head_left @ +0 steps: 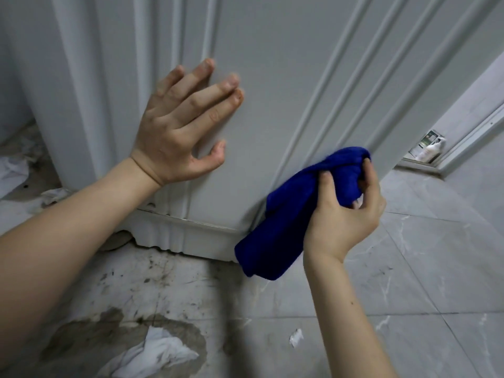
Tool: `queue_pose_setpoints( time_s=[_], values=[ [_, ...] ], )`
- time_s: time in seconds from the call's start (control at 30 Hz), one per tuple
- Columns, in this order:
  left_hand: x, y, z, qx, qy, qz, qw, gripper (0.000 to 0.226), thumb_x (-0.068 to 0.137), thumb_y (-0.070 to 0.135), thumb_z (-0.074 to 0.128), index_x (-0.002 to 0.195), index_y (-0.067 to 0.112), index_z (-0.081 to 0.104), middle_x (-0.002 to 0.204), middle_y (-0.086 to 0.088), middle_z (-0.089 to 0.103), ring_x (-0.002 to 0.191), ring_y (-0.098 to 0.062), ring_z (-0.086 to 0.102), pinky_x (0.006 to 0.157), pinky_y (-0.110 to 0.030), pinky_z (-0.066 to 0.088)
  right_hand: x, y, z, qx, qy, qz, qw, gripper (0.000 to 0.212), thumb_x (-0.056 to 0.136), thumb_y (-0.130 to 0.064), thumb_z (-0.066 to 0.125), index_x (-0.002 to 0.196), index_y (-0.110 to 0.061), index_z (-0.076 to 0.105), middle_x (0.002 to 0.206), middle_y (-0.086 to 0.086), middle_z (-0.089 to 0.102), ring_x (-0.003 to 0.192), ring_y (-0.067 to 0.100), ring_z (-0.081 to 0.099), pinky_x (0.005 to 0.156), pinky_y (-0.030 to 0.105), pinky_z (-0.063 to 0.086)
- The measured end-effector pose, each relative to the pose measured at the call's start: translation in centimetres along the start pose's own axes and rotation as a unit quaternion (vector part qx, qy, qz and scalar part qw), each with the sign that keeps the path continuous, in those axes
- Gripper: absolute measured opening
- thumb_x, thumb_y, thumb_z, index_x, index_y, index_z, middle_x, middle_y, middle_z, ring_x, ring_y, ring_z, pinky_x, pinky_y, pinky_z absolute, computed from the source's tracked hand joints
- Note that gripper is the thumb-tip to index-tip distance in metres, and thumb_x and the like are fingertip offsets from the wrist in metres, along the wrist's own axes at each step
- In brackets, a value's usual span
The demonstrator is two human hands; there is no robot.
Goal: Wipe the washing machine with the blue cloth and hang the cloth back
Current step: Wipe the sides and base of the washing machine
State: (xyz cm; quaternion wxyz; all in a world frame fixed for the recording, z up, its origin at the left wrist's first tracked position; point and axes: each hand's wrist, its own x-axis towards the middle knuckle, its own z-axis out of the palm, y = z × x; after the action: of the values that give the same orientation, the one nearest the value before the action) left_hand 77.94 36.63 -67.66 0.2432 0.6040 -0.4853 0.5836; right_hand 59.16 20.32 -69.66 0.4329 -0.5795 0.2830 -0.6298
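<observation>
The white washing machine point(261, 77) fills the upper part of the view, its ribbed side panel reaching down to a base just above the floor. My left hand point(181, 124) lies flat on that panel with the fingers spread. My right hand point(345, 211) grips the bunched blue cloth point(286, 219) and holds it against the machine's lower right corner. The cloth's loose end hangs down to the floor.
The grey tiled floor point(409, 282) is dirty below the machine, with a brown stain and crumpled white tissue point(155, 356). More white scraps point(11, 173) lie at the left. A white bottle point(431, 152) stands by a door frame at the right.
</observation>
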Motion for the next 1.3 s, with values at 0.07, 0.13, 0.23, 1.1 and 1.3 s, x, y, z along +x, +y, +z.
queue_pose_setpoints(
  time_s=[0.07,0.13,0.23,1.1,1.3],
  values=[
    [0.0,-0.2,0.1,0.006,0.002,0.001,1.000,0.063,0.082,0.027,0.065,0.141,0.010,0.053,0.145,-0.009,0.053,0.140,-0.034,0.040,0.119,-0.047,0.025,-0.8,1.4,-0.8,-0.031,0.009,0.026,0.999,0.063,0.076,-0.018,0.080,0.133,-0.031,0.058,0.105,-0.018,0.049,0.095,-0.011,0.056,0.086,0.008,0.043],
    [-0.1,-0.2,-0.1,0.014,0.004,0.000,1.000,0.063,0.081,0.027,0.066,0.141,0.010,0.053,0.145,-0.008,0.053,0.140,-0.034,0.041,0.119,-0.047,0.025,-2.9,3.9,-2.4,-0.083,0.023,0.107,0.991,0.063,0.082,-0.013,0.075,0.139,-0.029,0.053,0.112,-0.007,0.052,0.098,0.000,0.057,0.092,0.016,0.044],
    [0.2,0.0,-0.2,0.007,-0.002,-0.005,1.000,0.061,0.081,0.026,0.066,0.139,0.010,0.055,0.144,-0.009,0.053,0.139,-0.034,0.042,0.117,-0.048,0.027,-4.8,5.6,-3.5,-0.118,0.016,0.190,0.975,0.058,0.086,-0.012,0.071,0.139,-0.026,0.053,0.119,0.000,0.054,0.103,0.011,0.056,0.095,0.022,0.043],
    [-3.5,-11.4,-11.5,0.039,-0.119,-0.219,0.968,0.076,0.080,0.044,0.071,0.147,0.030,0.040,0.156,-0.004,0.024,0.141,-0.036,0.024,0.118,-0.042,0.024,-10.0,-7.1,13.5,0.021,-0.087,-0.151,0.984,0.080,0.078,-0.008,0.074,0.146,0.003,0.034,0.112,0.001,0.041,0.102,0.010,0.046,0.097,0.013,0.037],
    [-3.6,-11.1,-11.9,-0.072,-0.099,-0.324,0.938,0.082,0.075,0.044,0.074,0.147,0.042,0.036,0.159,-0.012,0.014,0.146,-0.031,0.022,0.116,-0.035,0.026,-18.7,-0.8,9.4,-0.097,-0.226,-0.072,0.967,0.081,0.079,0.009,0.072,0.145,-0.008,0.027,0.118,0.015,0.046,0.102,0.012,0.046,0.090,0.039,0.050]
  ],
)
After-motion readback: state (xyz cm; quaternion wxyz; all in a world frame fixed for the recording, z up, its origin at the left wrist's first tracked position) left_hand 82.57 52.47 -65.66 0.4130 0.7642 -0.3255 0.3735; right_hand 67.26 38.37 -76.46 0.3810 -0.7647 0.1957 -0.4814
